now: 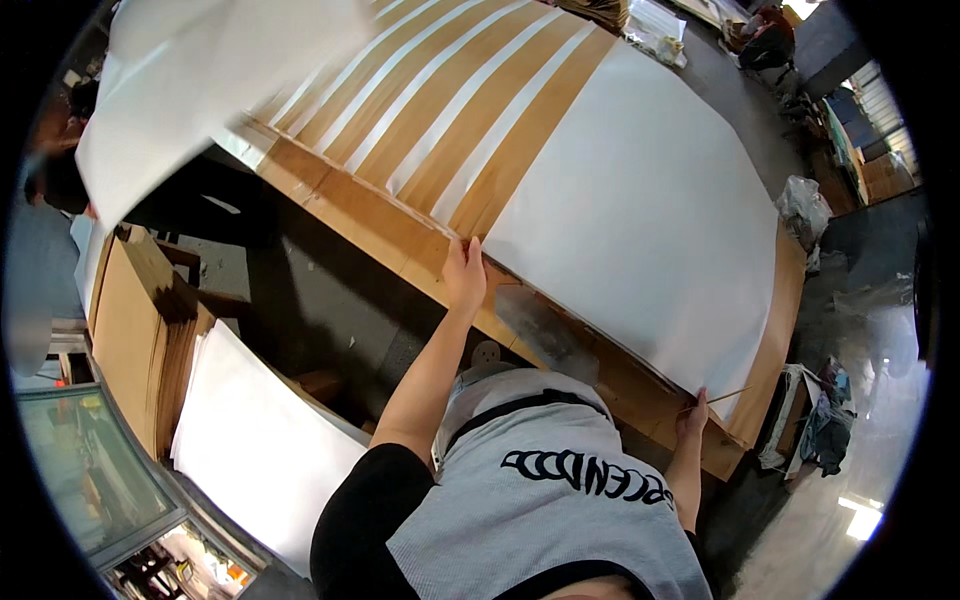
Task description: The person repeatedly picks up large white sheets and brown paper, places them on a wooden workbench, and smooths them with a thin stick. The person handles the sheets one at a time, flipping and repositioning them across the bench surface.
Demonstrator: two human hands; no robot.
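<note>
A large white sheet (pixel 640 210) lies over the right part of a layered brown board stack (pixel 790 290) on a table. My left hand (pixel 465 270) is closed at the sheet's near left corner, its fingertips over the edge. Near the right corner, my right hand (pixel 692 415) is closed round a thin stick (pixel 728 394) that points right across the sheet; its fingers also touch the sheet's edge. To the left, brown bands alternate with white strips (pixel 445 125).
At the far left, a person (pixel 65 180) is beside another large white sheet (pixel 220 80), which is raised and blurred. Brown cardboard (pixel 135 330) and white sheets (pixel 260 430) are stacked at my left. A clear plastic bag (pixel 803 208) and cloth-like scraps (pixel 828 420) lie beyond the table's right end.
</note>
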